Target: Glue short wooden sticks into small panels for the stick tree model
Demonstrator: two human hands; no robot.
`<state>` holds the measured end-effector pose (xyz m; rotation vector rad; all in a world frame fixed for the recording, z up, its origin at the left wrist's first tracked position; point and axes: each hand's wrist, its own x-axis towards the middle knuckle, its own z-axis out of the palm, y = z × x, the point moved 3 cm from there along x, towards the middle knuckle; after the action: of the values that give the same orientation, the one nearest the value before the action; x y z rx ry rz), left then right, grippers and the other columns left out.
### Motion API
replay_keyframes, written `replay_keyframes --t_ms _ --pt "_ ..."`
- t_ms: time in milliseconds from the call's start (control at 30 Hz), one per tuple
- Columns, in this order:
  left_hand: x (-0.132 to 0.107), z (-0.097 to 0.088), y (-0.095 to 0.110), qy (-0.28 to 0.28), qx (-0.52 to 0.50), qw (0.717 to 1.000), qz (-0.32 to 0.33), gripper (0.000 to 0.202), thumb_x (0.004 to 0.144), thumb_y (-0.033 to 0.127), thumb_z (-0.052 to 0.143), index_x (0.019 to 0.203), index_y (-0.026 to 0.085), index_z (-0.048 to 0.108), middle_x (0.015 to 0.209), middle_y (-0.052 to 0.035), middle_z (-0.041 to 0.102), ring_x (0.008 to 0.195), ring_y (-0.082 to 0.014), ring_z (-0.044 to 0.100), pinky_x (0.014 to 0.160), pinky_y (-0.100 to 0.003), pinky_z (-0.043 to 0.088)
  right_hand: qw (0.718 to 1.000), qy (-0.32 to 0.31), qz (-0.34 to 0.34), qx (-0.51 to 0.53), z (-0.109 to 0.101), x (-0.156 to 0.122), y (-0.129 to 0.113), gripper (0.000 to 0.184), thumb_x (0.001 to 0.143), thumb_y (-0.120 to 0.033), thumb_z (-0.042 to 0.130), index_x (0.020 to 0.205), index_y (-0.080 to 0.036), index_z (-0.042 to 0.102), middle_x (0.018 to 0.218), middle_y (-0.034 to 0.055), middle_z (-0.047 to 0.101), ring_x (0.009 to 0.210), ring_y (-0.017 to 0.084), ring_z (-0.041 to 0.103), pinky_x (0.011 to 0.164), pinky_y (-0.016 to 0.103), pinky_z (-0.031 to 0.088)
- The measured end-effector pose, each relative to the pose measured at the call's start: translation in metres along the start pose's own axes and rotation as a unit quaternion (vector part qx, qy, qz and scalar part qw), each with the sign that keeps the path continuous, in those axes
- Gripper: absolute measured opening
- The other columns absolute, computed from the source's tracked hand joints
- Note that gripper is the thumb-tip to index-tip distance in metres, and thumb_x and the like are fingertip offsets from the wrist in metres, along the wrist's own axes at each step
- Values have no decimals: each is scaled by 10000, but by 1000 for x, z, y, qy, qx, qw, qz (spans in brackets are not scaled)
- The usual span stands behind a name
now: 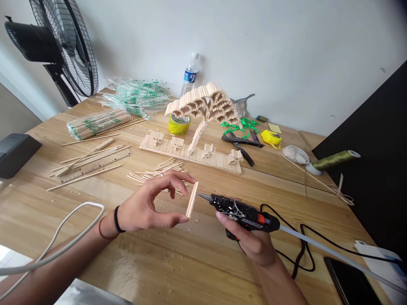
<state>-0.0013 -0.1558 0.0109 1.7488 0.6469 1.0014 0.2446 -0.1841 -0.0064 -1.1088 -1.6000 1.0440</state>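
My left hand [149, 205] pinches a short flat wooden stick piece [192, 199] between thumb and forefinger, holding it upright above the wooden table [178, 258]. My right hand [254, 241] grips a black glue gun [243, 212], its metal nozzle touching or nearly touching the stick's right side. A clear glue rod sticks out behind the gun, and its black cord trails right. Beyond the hands stands a stick-built model [203, 123]: a curved canopy on a leaning trunk over a slatted base.
Loose cut sticks [159, 171], a ruler and long skewers [92, 159], wrapped chopstick bundles [98, 123], yellow tape [179, 124], pliers [241, 146], a water bottle [190, 78], a thread spool [335, 159], a phone [351, 281], a fan [63, 46], a white cable [57, 241].
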Motion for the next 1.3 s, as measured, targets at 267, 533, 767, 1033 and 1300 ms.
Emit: replay_keyframes --t_ms 267,533,767,1033,1300 --pt "-1 0 1 -7 3 1000 4 280 816 195 863 1018 224 671 1378 -110 692 1256 -276 639 964 -387 498 1000 5 -9 -13 -1 2 2 244 880 -297 758 646 -249 710 613 4 644 580 219 610 599 325 553" --pt "-1 0 -1 -10 10 1000 -3 245 801 210 881 969 213 703 1372 -112 698 1216 -265 658 951 -379 505 999 29 13 6 -1 1 3 237 880 -309 758 667 -229 692 643 4 636 624 211 601 639 320 542" --pt "-1 -1 -2 -14 12 1000 3 235 801 206 880 968 215 716 1367 -109 696 1266 -270 646 1064 -412 477 1000 -9 17 16 -2 4 7 354 926 -356 724 633 -220 581 618 -24 516 576 158 497 572 276 467" --pt "-3 -1 -3 -14 16 1000 -4 217 804 200 878 964 224 733 1375 -112 694 1293 -285 638 1113 -436 469 1000 -14 12 20 -2 7 3 308 922 -305 699 648 -214 592 643 -25 517 610 159 497 616 282 467" --pt "-3 -1 -4 -20 9 1000 0 233 804 181 875 981 236 733 1343 -111 719 1328 -287 615 1105 -421 483 999 -14 31 31 1 9 -4 374 915 -338 682 616 -226 488 614 -45 411 566 137 388 573 282 404"
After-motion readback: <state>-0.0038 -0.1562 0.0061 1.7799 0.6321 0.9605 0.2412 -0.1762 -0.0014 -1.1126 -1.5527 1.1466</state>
